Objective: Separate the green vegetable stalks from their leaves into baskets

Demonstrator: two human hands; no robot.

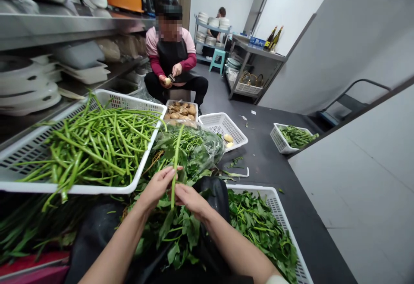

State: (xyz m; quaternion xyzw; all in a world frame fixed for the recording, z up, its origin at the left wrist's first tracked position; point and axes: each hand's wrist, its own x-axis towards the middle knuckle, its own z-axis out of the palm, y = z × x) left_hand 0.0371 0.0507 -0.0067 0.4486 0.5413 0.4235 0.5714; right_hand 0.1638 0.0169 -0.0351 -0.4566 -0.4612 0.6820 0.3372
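Note:
A long green leafy-vegetable stem (177,150) stands nearly upright between my hands. My left hand (162,179) pinches it partway up, with thumb and fingers closed. Lower down, my right hand (190,198) is closed at the stem, among leaves hanging over my lap. To the left, a white basket (142,170) holds a heap of bare green stems (106,142). Leafy greens (258,223) fill another white basket (284,208) to the right. Just beyond my hands lies a clear plastic bag (210,142) with more leafy greens.
Opposite me, a seated person (171,55) holds a peeler and a potato above a box of potatoes (183,110). A white basket (207,120) with peeled potatoes stands nearby. Another basket of greens (296,137) is by the right wall. Metal shelving (64,29) lines the left.

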